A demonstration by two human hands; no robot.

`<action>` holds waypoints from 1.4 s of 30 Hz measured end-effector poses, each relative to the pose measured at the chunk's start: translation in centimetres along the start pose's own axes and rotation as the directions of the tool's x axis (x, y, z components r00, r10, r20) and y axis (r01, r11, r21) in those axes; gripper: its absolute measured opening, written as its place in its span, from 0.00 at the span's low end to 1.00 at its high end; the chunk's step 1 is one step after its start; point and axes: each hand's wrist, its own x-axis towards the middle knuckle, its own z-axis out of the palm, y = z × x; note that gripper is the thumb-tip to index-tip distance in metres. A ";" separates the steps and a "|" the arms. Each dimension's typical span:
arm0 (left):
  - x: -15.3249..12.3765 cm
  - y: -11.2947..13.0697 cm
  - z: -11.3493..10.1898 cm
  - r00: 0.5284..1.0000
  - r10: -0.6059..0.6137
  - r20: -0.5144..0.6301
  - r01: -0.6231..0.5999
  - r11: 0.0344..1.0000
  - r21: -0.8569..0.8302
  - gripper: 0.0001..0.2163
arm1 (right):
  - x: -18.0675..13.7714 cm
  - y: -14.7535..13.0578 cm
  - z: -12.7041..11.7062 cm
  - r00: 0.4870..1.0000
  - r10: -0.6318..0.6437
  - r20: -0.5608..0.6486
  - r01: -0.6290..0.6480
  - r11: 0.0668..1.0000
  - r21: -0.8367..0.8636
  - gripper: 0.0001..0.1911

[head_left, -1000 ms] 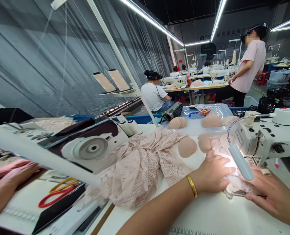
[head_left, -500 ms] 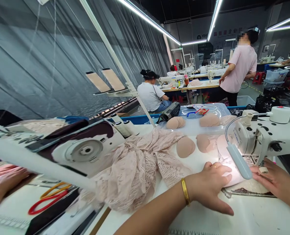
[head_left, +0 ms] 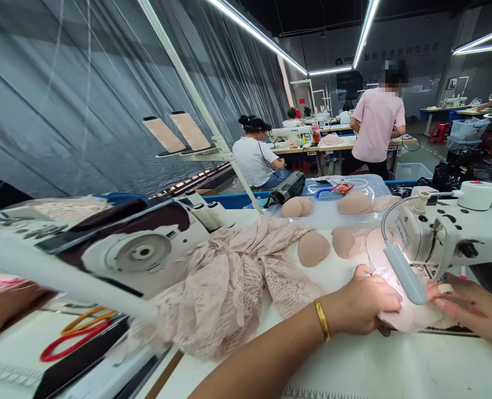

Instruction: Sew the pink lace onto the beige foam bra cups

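A pale pink bra cup [head_left: 410, 320] lies under the lamp at the needle area of the white sewing machine [head_left: 445, 227]. My left hand [head_left: 364, 302], with a gold bangle at its wrist, has its fingers curled on the cup's left edge. On the other side, my right hand [head_left: 464, 305] pinches the right edge, a pale band round one finger. The grey lamp head [head_left: 406, 277] hides part of the cup and the needle. Beige bra cups [head_left: 313, 248] lie behind my left hand, beside a heap of pale pink lace [head_left: 216, 293].
A clear plastic lid [head_left: 324, 213] holds more cup stacks behind. Thread cones [head_left: 191, 132] stand on a slanted rack at left. Red-handled scissors [head_left: 75, 339] lie near another person's hand [head_left: 9, 310]. Co-workers sit and stand beyond, by more machines.
My left hand has gone from spread flat to curled on the cup. More of the cup now shows toward me, between my hands. The standing co-worker has moved left and turned away.
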 end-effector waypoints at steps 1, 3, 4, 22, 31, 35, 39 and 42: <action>0.1 -0.2 0.0 1.000 0.006 -0.004 -0.006 1.000 0.014 0.11 | 0.3 -0.4 0.3 1.000 -0.014 0.006 0.014 1.000 -0.002 0.19; 0.2 -0.6 0.0 1.000 0.013 -0.017 -0.013 0.999 0.036 0.16 | 1.0 -1.0 0.9 0.996 -0.071 0.047 0.073 0.997 -0.037 0.17; 0.3 -0.9 0.0 1.000 0.014 -0.025 -0.013 0.999 0.043 0.18 | 1.2 -1.2 1.2 0.994 -0.095 0.060 0.099 0.993 -0.068 0.17; 0.7 -2.8 0.3 0.996 0.020 -0.082 -0.007 0.989 0.150 0.19 | 1.5 -0.8 2.2 0.993 -0.116 -0.008 0.107 0.935 -0.337 0.22; 0.7 -2.8 0.3 0.997 0.025 -0.068 -0.017 0.993 0.113 0.14 | 0.2 0.7 2.6 0.992 -0.126 0.015 0.124 0.944 -0.307 0.17; 0.7 -2.9 0.3 0.995 0.041 -0.091 -0.029 0.992 0.125 0.13 | 0.0 1.2 2.6 0.984 -0.142 -0.104 0.098 0.932 -0.348 0.16; 0.7 -2.9 0.4 0.993 0.047 -0.108 -0.031 0.989 0.144 0.14 | 0.4 1.0 2.3 0.977 -0.118 -0.180 0.062 0.956 -0.288 0.13; 0.7 -2.9 0.5 0.995 0.041 -0.095 -0.026 0.988 0.152 0.11 | 0.6 0.7 2.3 0.983 -0.067 -0.172 0.021 0.966 -0.258 0.12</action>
